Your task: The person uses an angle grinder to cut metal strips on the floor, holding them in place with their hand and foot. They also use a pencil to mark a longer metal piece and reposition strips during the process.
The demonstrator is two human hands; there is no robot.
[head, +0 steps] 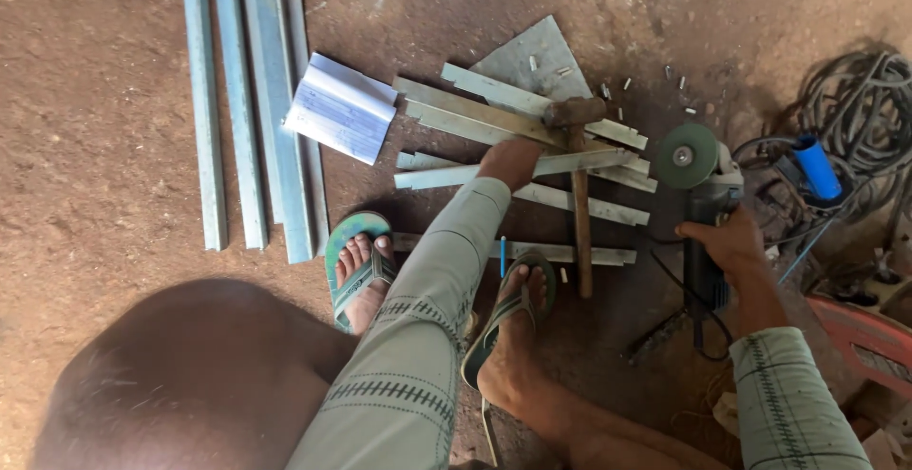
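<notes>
My left hand (510,160) reaches down onto a heap of short grey metal strips (532,142) on the dirt floor and presses on one of them; whether its fingers are closed is hidden. My right hand (727,239) grips the body of an angle grinder (701,204) with a green disc (687,156) that rests on the ground to the right of the heap. A hammer (579,195) with a wooden handle lies across the strips between both hands. My feet in green sandals (356,266) stand just below the heap.
Several long metal angle bars (249,100) lie at the upper left, with a white lined paper pad (342,107) beside them. A flat metal plate (535,57) and small bolts (627,85) lie behind the heap. Coiled cables (855,109) and a blue tube (817,168) sit at the right.
</notes>
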